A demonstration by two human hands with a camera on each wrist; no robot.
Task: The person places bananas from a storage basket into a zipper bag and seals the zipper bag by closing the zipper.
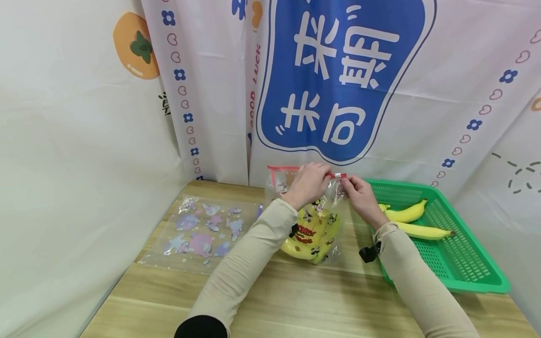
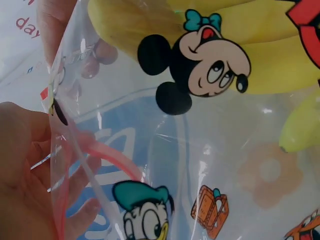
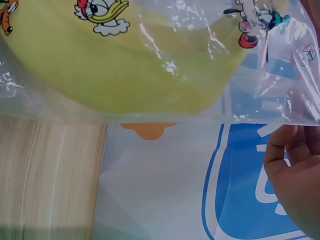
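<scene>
A clear zip bag printed with cartoon figures stands upright on the table with yellow bananas inside. Red edging runs along its top, with a small red-and-white slider near the right corner. My left hand pinches the top edge beside the slider; in the left wrist view, that hand is partly seen through the plastic. At the top right corner my right hand pinches the bag between thumb and fingers. The right wrist view has this hand at the bag's edge.
Flat on the table at the left lies another clear bag with purple and pink prints. A green basket stands at the right, holding loose bananas. A printed cloth hangs behind the table.
</scene>
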